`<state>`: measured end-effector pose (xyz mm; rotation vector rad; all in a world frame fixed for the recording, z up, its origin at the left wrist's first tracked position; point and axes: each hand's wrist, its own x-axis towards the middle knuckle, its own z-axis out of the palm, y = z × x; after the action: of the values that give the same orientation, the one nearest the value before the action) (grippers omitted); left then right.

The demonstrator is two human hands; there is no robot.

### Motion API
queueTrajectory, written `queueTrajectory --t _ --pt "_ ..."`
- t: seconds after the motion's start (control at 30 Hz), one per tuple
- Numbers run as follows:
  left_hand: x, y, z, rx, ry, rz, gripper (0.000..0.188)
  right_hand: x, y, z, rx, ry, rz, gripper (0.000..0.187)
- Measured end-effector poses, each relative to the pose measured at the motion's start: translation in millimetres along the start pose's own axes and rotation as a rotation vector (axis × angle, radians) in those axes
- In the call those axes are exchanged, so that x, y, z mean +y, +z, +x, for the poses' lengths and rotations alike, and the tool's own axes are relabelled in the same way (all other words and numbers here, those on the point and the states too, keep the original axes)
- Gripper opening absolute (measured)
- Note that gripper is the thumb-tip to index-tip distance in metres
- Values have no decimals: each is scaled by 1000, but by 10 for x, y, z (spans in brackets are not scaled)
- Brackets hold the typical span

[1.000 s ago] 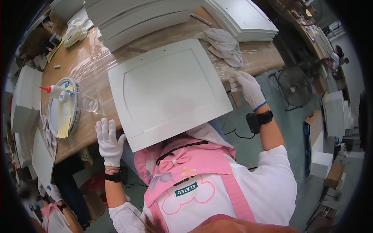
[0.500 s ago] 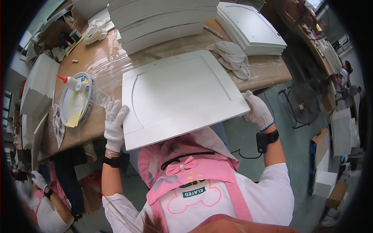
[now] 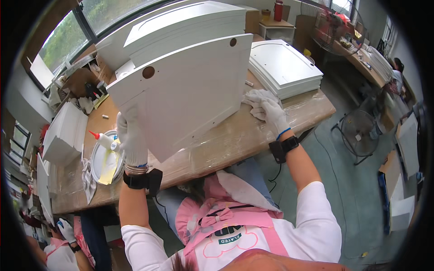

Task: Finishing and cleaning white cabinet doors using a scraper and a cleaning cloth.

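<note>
A white cabinet door panel stands tilted up on the wrapped table, its plain back towards me and two round holes near its upper edge. My left hand, in a white glove, grips the panel's left edge. At the right of the panel, my gloved right hand is closed on a crumpled pale cloth lying on the table. Beside my left hand, a squeeze bottle with a red tip lies over a round white lid or tub with a yellow strip on it.
Behind the panel rises a tall stack of white panels; a lower stack stands to its right. More panels and a rag are at the left. A floor fan stands right of the table. A co-worker's gloved hand shows at lower left.
The panel has gone from lying face up between both hands to standing tilted with its back showing. My right hand has left its edge and taken the cloth.
</note>
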<state>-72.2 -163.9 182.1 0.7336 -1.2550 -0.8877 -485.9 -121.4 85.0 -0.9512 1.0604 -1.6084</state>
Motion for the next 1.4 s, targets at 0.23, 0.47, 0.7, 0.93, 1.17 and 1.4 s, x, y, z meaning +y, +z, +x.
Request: queueTrajectory --t 0.23,0.47,0.7,0.93,1.17,1.4 --pt "59 -579 -224 53 -234 -172 25 242 -144 -397 -125 -137 -519 43" --pt "-498 -917 -660 135 -832 -271 20 498 -34 -933 45 422 -440 43" --pt "-566 -831 -1271 -75 -988 46 48 611 -282 -1077 118 502 -285 42" --pt "-482 -832 -1941 -203 -896 355 67 409 10 -1058 223 598 -268 40" --pt "-487 -848 -2181 -156 -816 370 69 -8 -35 -798 -20 175 -1503 31" --pt "-718 -876 -2294 32 -894 327 50 -124 -165 168 160 -496 -1675 35"
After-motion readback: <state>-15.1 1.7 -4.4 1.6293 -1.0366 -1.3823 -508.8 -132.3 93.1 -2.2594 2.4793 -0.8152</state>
